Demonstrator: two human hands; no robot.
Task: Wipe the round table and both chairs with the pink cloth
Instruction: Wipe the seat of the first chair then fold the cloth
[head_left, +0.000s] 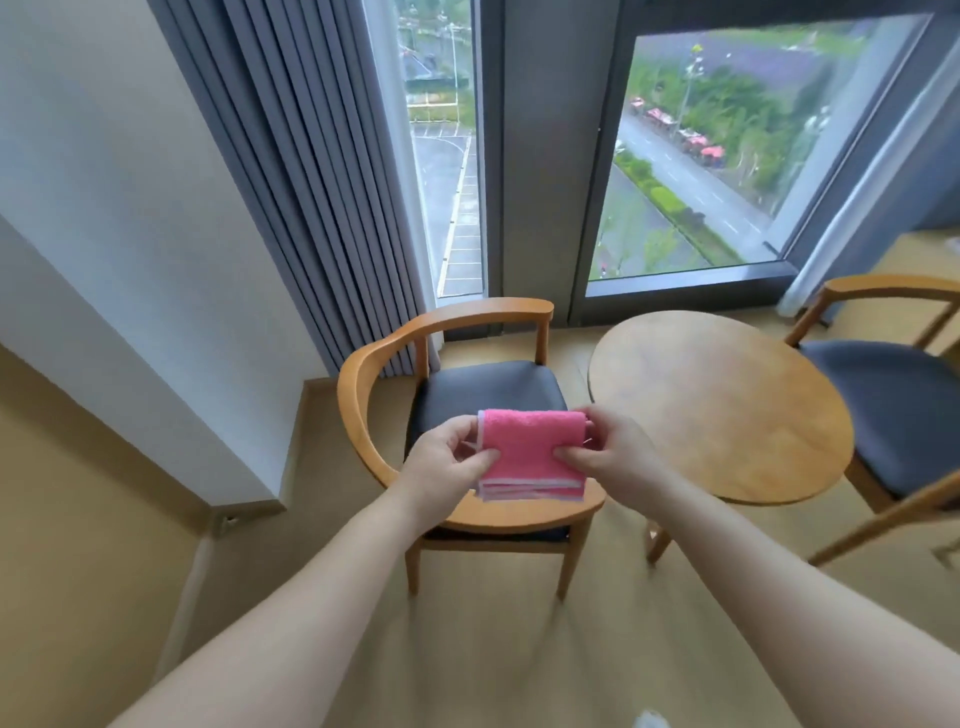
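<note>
Both hands are holding the folded pink cloth up in the air, above the near edge of the left chair. The left hand is pinching the cloth's left edge, thumb on top and fingers curled underneath. The right hand is pinching the right edge the same way, thumb pressing on the pink face. The cloth is folded into several layers (white-trimmed edges are stacking up along the bottom) and is sitting flat between the two grips.

The left chair is standing directly under the hands: curved wooden armrest-back, dark grey seat cushion, the open side facing the round table. The table is standing just beside that chair on the right, wooden top, nothing resting on it. The right chair is sitting on the table's far right side, same wood frame and dark cushion, partly cut by the frame edge.

Behind the furniture, grey pleated curtains are hanging at the left of the floor-to-ceiling window, which is showing a road and trees far below. The floor is light wood-toned. The cloth is not touching the table or either chair.
</note>
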